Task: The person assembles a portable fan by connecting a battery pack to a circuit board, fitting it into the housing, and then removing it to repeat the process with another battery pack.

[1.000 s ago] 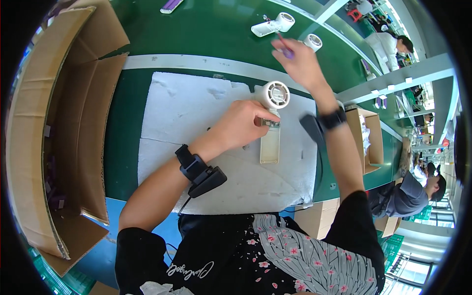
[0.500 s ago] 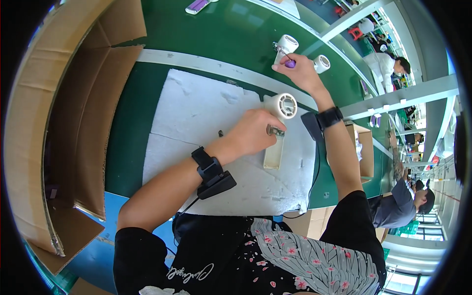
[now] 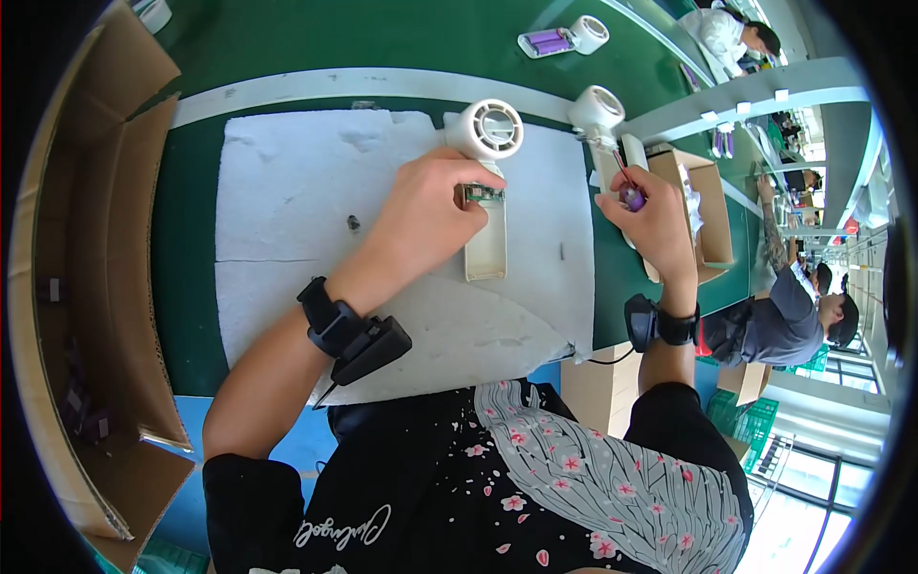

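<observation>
My left hand (image 3: 430,206) is closed on a white handheld fan housing (image 3: 486,251) over the padded mat. The round, slotted fan head (image 3: 494,130) points away from me, and a small green circuit board (image 3: 483,192) shows by my thumb and fingers. My right hand (image 3: 655,215) pinches a purple battery cell (image 3: 632,197); only its rounded end shows. A thin red wire (image 3: 621,165) runs up from it toward a second white fan (image 3: 599,110), beside the mat's right edge. My fingers partly hide that fan's handle.
An open cardboard box (image 3: 134,287) stands at the left, and a smaller carton (image 3: 712,215) at the right. Another fan with purple cells (image 3: 564,39) lies on the far green table. A dark bit (image 3: 354,222) rests on the white mat (image 3: 277,191). Co-workers sit beyond the right side.
My right hand has come back from the far table to beside the mat, and a white fan has come with it. My left hand still grips its housing. The whole view has turned.
</observation>
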A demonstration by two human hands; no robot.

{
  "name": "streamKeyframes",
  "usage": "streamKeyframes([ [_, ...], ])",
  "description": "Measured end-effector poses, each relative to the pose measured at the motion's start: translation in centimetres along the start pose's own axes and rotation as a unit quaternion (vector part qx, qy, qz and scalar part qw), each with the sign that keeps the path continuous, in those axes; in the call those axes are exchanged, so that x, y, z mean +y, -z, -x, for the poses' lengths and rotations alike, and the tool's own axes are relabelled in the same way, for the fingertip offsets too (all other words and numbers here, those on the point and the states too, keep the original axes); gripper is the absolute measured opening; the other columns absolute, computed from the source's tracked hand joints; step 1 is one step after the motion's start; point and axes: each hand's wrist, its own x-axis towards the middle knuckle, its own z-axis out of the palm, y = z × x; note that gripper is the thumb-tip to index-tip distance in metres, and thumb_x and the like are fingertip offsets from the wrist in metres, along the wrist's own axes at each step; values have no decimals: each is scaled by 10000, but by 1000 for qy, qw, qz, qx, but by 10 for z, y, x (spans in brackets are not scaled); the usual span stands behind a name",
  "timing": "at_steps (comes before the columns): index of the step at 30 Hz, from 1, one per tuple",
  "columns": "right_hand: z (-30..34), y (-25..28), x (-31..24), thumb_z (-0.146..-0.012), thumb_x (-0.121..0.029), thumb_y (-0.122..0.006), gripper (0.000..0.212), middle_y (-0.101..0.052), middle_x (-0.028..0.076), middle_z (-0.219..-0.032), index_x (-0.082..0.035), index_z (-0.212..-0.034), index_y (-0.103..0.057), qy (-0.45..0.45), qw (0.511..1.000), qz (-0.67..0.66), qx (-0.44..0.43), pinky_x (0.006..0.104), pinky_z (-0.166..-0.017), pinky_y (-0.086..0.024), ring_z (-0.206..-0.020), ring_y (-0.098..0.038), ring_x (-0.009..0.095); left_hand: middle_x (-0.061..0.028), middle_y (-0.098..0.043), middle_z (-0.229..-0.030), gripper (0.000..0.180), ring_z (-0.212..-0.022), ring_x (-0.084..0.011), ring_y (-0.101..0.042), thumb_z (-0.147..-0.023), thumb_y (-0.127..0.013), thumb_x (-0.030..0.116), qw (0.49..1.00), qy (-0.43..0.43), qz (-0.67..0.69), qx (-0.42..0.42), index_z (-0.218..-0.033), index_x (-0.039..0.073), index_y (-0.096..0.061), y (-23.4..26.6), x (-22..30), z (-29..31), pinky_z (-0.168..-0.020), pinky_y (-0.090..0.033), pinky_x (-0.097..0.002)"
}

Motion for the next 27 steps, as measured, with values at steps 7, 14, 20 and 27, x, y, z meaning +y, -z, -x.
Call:
streamKeyframes([
  [7, 12, 5, -3, -808, -145, -721, 183, -504, 41, -645, -2, -853, -616, 76, 995, 9, 70, 261, -549, -404, -585, -484, 103, -69, -642, -958, 323, -649, -89, -556, -731, -581, -64, 1000, 2, -16, 10, -998, 48, -725, 0, 1, -4, -608, -461, -223],
  [14, -18, -47, -42, -912, -197, -639, 206, -531, 7, -663, 8, -906, -637, 68, 962, -261, -48, 227, -541, -394, -591, -490, 81, -112, -658, -961, 314, -648, -176, -612, -728, -617, -22, 998, 19, -11, 66, -1003, 75, -735, 1, -3, -3, -634, -514, -286],
  [20, -19, -82, -34, -961, -189, -561, 221, -546, 9, -670, 15, -952, -648, 128, 941, -315, 0, 213, -531, -374, -588, -487, 72, -80, -612, -1070, 297, -748, -87, -602, -814, -624, -7, 998, 65, 10, 8, -1099, 29, -698, 5, 1, -4, -667, -495, -221],
  [27, -17, -78, -32, -967, -163, -526, 237, -561, 65, -679, 25, -907, -657, 209, 941, -265, -10, 244, -534, -380, -587, -503, 123, -106, -645, -937, 217, -660, -150, -654, -827, -708, 143, 997, 43, 30, 58, -1009, 25, -721, 0, -2, -6, -607, -516, -257],
])
